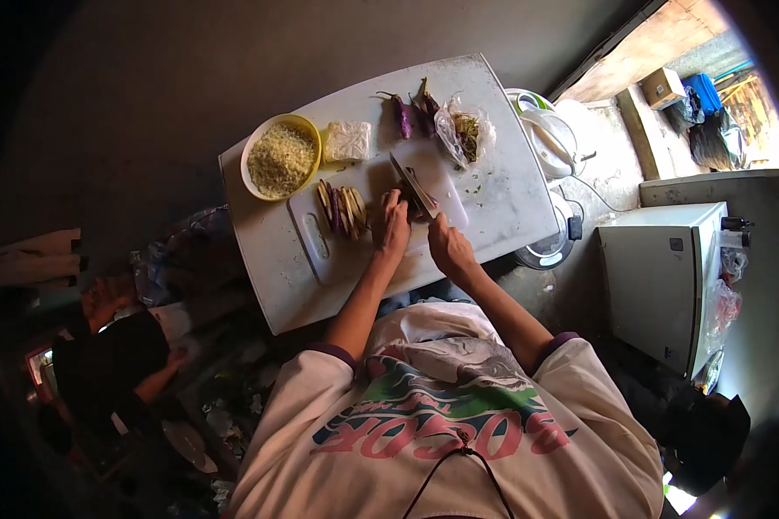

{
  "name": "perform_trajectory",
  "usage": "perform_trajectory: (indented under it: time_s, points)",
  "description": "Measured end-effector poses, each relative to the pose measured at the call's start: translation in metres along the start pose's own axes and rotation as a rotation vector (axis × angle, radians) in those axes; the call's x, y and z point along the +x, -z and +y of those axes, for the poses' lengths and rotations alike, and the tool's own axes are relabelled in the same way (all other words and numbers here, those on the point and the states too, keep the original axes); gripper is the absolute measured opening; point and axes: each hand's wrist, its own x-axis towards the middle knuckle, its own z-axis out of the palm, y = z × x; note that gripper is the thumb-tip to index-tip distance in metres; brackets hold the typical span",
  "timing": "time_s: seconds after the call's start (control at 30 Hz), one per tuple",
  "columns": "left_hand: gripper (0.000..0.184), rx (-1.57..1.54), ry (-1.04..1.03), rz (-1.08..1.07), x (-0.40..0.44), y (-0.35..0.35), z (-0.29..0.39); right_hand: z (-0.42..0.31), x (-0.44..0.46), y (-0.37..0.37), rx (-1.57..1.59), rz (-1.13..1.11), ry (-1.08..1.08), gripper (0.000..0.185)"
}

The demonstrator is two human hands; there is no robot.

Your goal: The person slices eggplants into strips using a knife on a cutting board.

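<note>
My right hand [450,246] is closed round the handle of a kitchen knife [413,183], its blade pointing away and to the left over the white cutting board [440,173]. My left hand [391,227] has its fingers curled on a purple eggplant piece [421,206] beside the blade; fingers and knife partly hide it. Left of that hand, a row of cut eggplant strips [343,210] lies on the board. Two whole eggplants [403,119] with stems rest at the table's far side.
On the white table [515,203] stand a bowl of pale shredded food [280,161], a white wrapped block [348,140] and a plastic bag with greens [466,136]. Beyond the right edge are appliances and a white refrigerator [653,277]. Another person [108,372] is at lower left.
</note>
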Motion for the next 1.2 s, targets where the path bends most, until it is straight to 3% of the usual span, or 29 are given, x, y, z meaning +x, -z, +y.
perform_trajectory:
  time_s: [0.3, 0.4, 0.47, 0.6, 0.67, 0.77, 0.9, 0.97, 1.2]
  points:
    - [0.009, -0.019, -0.03, 0.005, 0.003, -0.001, -0.01, 0.016, -0.035, -0.004, -0.068, -0.064, -0.042, 0.033]
    - [0.01, -0.062, -0.034, -0.014, 0.002, -0.001, -0.007, 0.017, -0.004, -0.015, -0.07, 0.058, 0.095, 0.037]
    - [0.011, -0.232, 0.103, 0.051, -0.001, -0.014, -0.013, 0.006, 0.016, -0.018, -0.034, 0.111, 0.096, 0.04]
    - [0.011, -0.187, 0.077, 0.22, -0.011, -0.04, -0.024, 0.004, 0.012, -0.015, -0.025, 0.098, 0.086, 0.039]
    - [0.009, 0.045, -0.091, 0.138, -0.005, -0.024, -0.018, 0.011, -0.006, -0.012, -0.056, 0.04, 0.064, 0.037]
    - [0.007, 0.009, -0.03, 0.015, 0.002, -0.003, -0.005, 0.006, -0.032, 0.007, -0.066, -0.101, -0.07, 0.025]
    - [0.009, 0.051, -0.058, 0.083, -0.002, -0.011, -0.013, 0.009, -0.03, -0.005, -0.102, -0.08, -0.06, 0.025]
    - [0.011, -0.077, -0.026, 0.089, 0.004, 0.002, 0.001, 0.022, -0.015, -0.016, -0.019, 0.007, 0.083, 0.024]
    - [0.017, -0.005, -0.017, 0.044, 0.006, 0.013, 0.006, 0.024, 0.0, -0.027, -0.005, 0.001, 0.045, 0.03]
